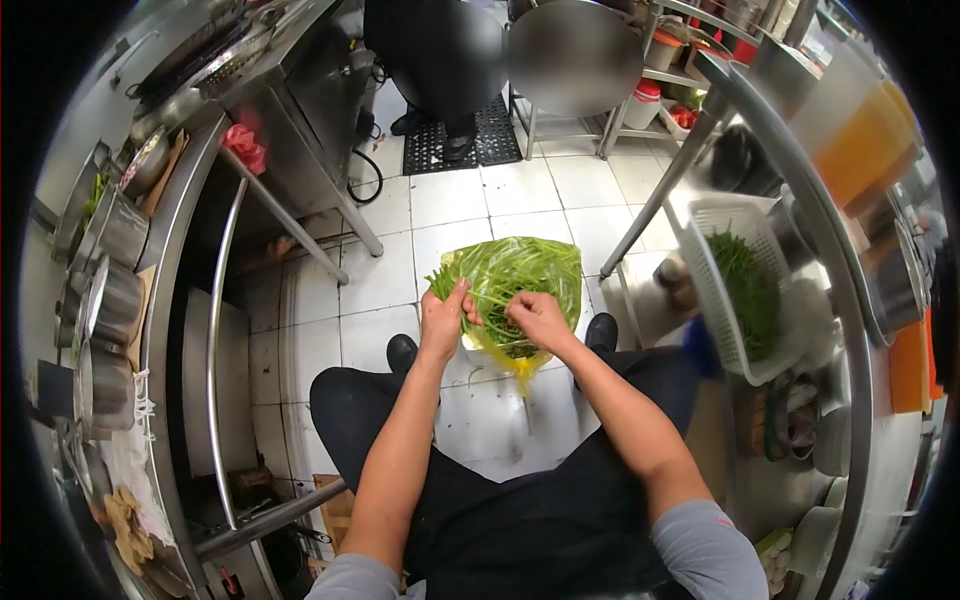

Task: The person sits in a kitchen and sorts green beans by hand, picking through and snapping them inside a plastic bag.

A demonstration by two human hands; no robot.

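Observation:
Between my knees, a clear yellowish plastic bag [545,262] full of long green stems sits low over the tiled floor. My left hand [447,318] is closed around a bunch of green stems [440,283] at the bag's left side. Over the middle of the bag, my right hand [537,318] has its fingers pinched together at the greens; what lies between the fingertips is too small to make out. A bright yellow edge of plastic [523,371] hangs at the near side of the bag.
A white basket [709,262] of cut greens [745,290] stands on the right. Metal shelving frames both sides, with steel pots [112,298] on the left. Ahead, a person in dark clothing [415,60] stands on a black mat [490,140].

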